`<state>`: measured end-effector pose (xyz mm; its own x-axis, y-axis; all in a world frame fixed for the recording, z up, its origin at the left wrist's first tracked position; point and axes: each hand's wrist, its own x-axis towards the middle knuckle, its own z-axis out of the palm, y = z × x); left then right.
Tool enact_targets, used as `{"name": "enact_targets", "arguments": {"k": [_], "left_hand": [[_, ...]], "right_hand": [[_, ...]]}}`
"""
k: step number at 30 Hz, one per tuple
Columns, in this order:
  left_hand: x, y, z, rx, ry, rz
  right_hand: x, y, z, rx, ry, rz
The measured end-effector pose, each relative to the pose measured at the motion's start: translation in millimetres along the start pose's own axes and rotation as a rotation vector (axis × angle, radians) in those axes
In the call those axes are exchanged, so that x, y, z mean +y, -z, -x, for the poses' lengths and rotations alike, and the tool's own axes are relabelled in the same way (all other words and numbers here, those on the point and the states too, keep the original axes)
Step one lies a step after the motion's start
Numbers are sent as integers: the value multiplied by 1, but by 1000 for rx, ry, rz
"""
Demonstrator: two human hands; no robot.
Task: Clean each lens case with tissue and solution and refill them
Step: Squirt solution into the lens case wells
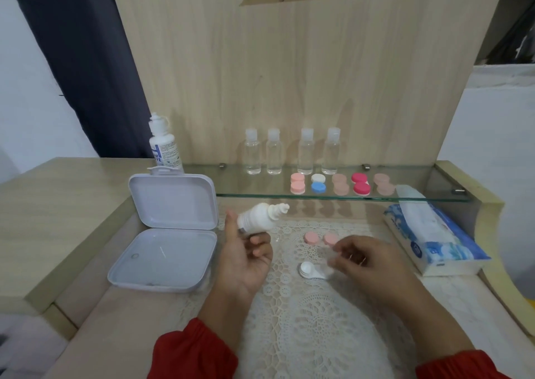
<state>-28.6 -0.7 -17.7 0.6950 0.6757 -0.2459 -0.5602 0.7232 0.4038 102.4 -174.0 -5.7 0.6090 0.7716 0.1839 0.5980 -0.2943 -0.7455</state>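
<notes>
White lens case (314, 271) lying open on the lace mat (289, 320) in the middle of the surface (95, 329), long axis running left to right, left well plainly in view with something white in or on it, right end tucked under the fingers of the right hand (364, 260). Two pink caps (321, 238) just beyond it on the mat, side by side and apart from the case. Solution bottle (260, 218) up and to the left of the case, tilted, nozzle aimed right and slightly upward, not yet over either well. Left hand (246, 251) as the grip on that bottle: thumb straight up on the near side, fingers curled beneath the base, clamped on it rather than apart. Right hand nearer the case, directly at its right end, fingertips drawn together on something small and pale; too blurred to tell whether tissue or the case's own edge. Judged from this, nozzle to swing down and to the right before any drop reaches a well. Farther out: tissue pack (434, 242) to the right, open white box (170, 234) to the left, more lens cases in a row on the glass shelf (202, 173) behind, with four clear small bottles (292, 155) and a larger solution bottle (165, 147).
</notes>
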Motion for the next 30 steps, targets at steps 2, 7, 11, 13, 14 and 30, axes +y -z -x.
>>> {"name": "enact_targets", "arguments": {"k": [2,7,11,13,14,30], "left_hand": [[0,1,0,-21,48,7],[-4,-3,5,-46,7,-26],[-4,-6,3,8,-38,-59],[-3,-4,2,21,-9,-41],[-2,-3,2,24,8,-28],[-9,-12,13,1,-157,-380]], "right_hand": [[3,-5,2,-157,-66,144],[2,-20,0,-171,2,289],[0,-25,2,-43,-39,87],[-1,-25,1,34,-104,-147],[0,-25,0,61,-122,-235],[-4,-23,-5,45,-116,-641]]}}
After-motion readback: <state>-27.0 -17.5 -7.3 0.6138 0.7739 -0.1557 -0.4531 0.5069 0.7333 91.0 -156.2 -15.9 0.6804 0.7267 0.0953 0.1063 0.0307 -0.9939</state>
